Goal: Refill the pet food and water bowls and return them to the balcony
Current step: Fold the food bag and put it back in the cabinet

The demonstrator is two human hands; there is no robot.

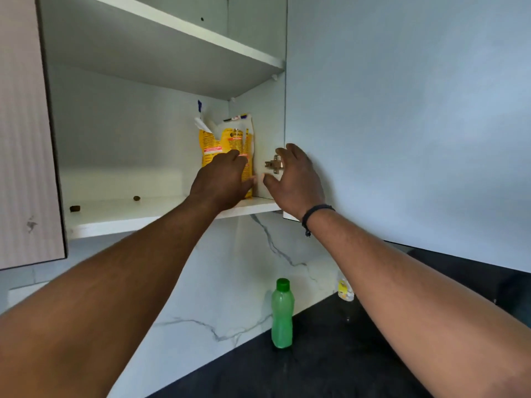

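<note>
A person's left hand (222, 182) presses its fingers against the yellow pet food bag (227, 145) standing upright on the open cabinet's lower shelf (129, 211), while the right hand (296, 179) (fingers spread, holding nothing) hovers beside the door hinge (274, 164), above a green bottle (282, 314) on the dark counter (330, 363).
</note>
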